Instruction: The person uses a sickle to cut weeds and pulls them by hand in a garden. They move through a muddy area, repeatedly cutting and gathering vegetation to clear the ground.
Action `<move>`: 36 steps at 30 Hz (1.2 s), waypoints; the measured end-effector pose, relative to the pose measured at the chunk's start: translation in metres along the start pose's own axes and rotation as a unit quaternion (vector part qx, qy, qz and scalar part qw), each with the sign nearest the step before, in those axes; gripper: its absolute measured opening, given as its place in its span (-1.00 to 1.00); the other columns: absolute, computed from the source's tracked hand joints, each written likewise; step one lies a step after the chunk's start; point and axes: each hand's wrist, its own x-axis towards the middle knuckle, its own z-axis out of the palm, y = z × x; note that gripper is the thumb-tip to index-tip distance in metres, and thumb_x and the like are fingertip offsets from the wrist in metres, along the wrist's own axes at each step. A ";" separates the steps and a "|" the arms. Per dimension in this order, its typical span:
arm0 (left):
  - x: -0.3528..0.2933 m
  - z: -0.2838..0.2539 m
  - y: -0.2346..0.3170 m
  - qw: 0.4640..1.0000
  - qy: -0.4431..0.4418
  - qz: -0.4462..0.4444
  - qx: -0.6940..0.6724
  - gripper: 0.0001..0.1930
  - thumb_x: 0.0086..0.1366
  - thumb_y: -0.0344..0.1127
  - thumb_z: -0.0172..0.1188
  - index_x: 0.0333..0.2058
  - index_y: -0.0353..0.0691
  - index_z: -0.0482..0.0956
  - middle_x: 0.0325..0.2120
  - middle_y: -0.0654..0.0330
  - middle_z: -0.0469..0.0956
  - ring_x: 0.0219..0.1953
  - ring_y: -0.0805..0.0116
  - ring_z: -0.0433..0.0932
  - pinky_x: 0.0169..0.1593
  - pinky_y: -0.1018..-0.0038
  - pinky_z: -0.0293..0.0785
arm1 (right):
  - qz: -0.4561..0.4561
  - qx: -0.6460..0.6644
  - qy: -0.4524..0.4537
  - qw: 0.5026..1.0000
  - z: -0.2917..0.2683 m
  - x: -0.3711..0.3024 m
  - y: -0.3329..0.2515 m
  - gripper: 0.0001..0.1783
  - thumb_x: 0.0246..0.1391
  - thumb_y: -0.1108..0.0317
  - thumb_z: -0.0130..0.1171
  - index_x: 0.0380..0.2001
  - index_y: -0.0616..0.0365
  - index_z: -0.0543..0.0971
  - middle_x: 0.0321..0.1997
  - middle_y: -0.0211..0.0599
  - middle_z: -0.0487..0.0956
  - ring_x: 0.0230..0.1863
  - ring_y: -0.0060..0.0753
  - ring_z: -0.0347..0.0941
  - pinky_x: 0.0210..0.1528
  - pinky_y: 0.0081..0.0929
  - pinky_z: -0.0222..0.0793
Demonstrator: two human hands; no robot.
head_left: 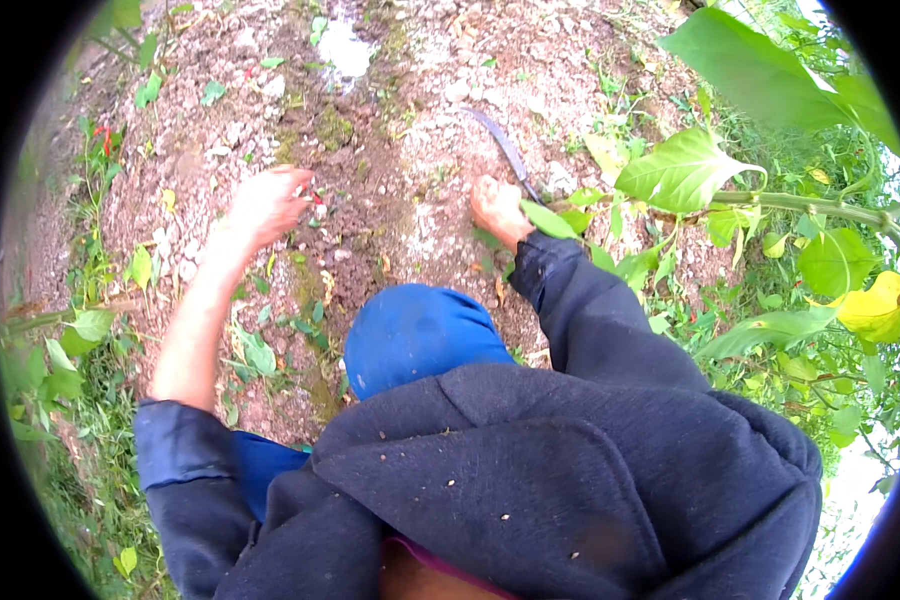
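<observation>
In the head view, I see the person bent low over bare dirt, with both arms reaching out. The right hand makes a curled grip low over the dirt. A sickle is right beside this grip, its curved blade going up past the knuckles. I can't see its handle, so I can't tell for sure if the grip has hold of it. The blade points away from the person, maybe to keep the sharp part off the legs. The right sleeve covers the arm down to the wrist.

The left hand is blurry. Its grip looks half open, with the fingers bent and pointing in toward the right grip. A little red bit is by its fingertips, but I can't tell if they pinch it. The left sleeve is pushed up, perhaps to keep it clean.

A blue knee is between and below the two grips. Big leaves on a stem hang to the right of the right grip.
</observation>
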 end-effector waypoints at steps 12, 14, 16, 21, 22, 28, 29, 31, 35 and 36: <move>0.028 -0.025 0.048 0.977 0.166 -0.015 -0.136 -0.73 -0.06 -0.37 0.08 -0.29 -0.15 0.42 -0.42 0.13 0.43 -0.41 0.17 0.44 -0.34 0.42 0.38 | -0.018 0.764 -0.393 0.511 -0.151 0.080 -0.098 -0.57 -0.12 0.18 -0.01 -0.15 0.11 0.32 -0.14 -0.06 0.37 -0.33 -0.16 0.40 -0.40 -0.38 0.36; 0.022 -0.051 0.047 0.957 0.240 -0.033 -0.159 -0.75 -0.06 -0.39 0.07 -0.31 -0.17 0.43 -0.42 0.13 0.43 -0.42 0.16 0.44 -0.34 0.41 0.37 | 0.045 0.718 -0.255 0.646 -0.136 0.099 -0.078 -0.47 -0.14 0.14 0.01 -0.07 0.11 0.24 -0.09 -0.10 0.34 -0.22 -0.19 0.36 -0.31 -0.35 0.32; 0.013 -0.066 0.039 0.940 0.300 -0.039 -0.158 -0.77 -0.05 -0.42 0.06 -0.32 -0.22 0.44 -0.43 0.12 0.44 -0.42 0.16 0.43 -0.35 0.42 0.37 | 0.095 0.401 -0.057 0.909 -0.102 0.107 -0.038 -0.45 -0.18 0.17 0.02 -0.07 0.10 0.23 -0.07 -0.13 0.31 -0.16 -0.15 0.32 -0.26 -0.33 0.30; -0.031 -0.062 0.038 0.915 0.303 -0.122 -0.237 -0.80 -0.04 -0.39 0.04 -0.37 -0.26 0.46 -0.49 0.14 0.45 -0.50 0.29 0.43 -0.41 0.46 0.35 | 0.368 0.114 -0.114 0.916 -0.020 0.057 0.035 -0.62 -0.29 0.34 -0.01 -0.27 0.18 0.33 -0.21 -0.11 0.28 -0.18 -0.11 0.25 -0.26 -0.21 0.28; -0.038 -0.057 0.039 0.904 0.288 -0.151 -0.277 -0.81 -0.04 -0.40 0.04 -0.38 -0.27 0.46 -0.49 0.15 0.46 -0.50 0.31 0.44 -0.40 0.47 0.35 | 0.378 0.095 -0.111 0.914 -0.010 0.046 0.040 -0.62 -0.30 0.35 -0.01 -0.28 0.20 0.33 -0.19 -0.11 0.28 -0.17 -0.11 0.25 -0.26 -0.20 0.27; -0.053 -0.023 0.027 0.866 0.274 -0.203 -0.366 -0.82 -0.06 -0.41 0.03 -0.42 -0.31 0.49 -0.49 0.13 0.47 -0.42 0.34 0.43 -0.31 0.50 0.32 | 0.363 0.179 -0.051 0.913 -0.001 0.029 0.035 -0.74 -0.27 0.37 -0.08 -0.38 0.13 0.33 -0.39 -0.09 0.41 -0.29 -0.02 0.34 -0.30 -0.12 0.26; -0.053 -0.021 0.027 0.862 0.283 -0.197 -0.372 -0.81 -0.06 -0.40 0.03 -0.42 -0.32 0.49 -0.49 0.13 0.47 -0.41 0.34 0.43 -0.29 0.50 0.32 | 0.372 0.205 -0.081 0.902 -0.007 0.032 0.033 -0.74 -0.22 0.33 -0.10 -0.33 0.05 0.31 -0.40 -0.04 0.42 -0.28 0.05 0.33 -0.32 -0.09 0.25; -0.060 -0.022 0.023 0.874 0.259 -0.214 -0.351 -0.80 -0.05 -0.40 0.02 -0.41 -0.33 0.48 -0.48 0.11 0.47 -0.40 0.35 0.43 -0.26 0.50 0.31 | 0.302 0.318 -0.193 0.878 -0.073 0.045 0.004 -0.77 -0.10 0.25 -0.18 -0.31 0.01 0.28 -0.36 0.02 0.42 -0.27 0.11 0.33 -0.29 -0.07 0.19; -0.057 -0.007 0.023 0.877 0.230 -0.195 -0.375 -0.81 -0.01 -0.38 0.02 -0.40 -0.34 0.48 -0.48 0.13 0.48 -0.41 0.39 0.43 -0.27 0.52 0.31 | 0.249 0.391 -0.219 0.858 -0.118 -0.004 -0.014 -0.74 -0.07 0.22 -0.19 -0.31 0.10 0.29 -0.42 0.06 0.41 -0.30 0.12 0.32 -0.32 -0.08 0.18; -0.057 -0.006 0.023 0.874 0.214 -0.196 -0.391 -0.81 0.00 -0.38 0.02 -0.40 -0.34 0.48 -0.48 0.14 0.48 -0.41 0.40 0.42 -0.28 0.53 0.30 | 0.238 0.393 -0.240 0.856 -0.129 -0.023 -0.015 -0.73 -0.06 0.22 -0.20 -0.31 0.12 0.29 -0.43 0.06 0.41 -0.31 0.11 0.32 -0.33 -0.08 0.18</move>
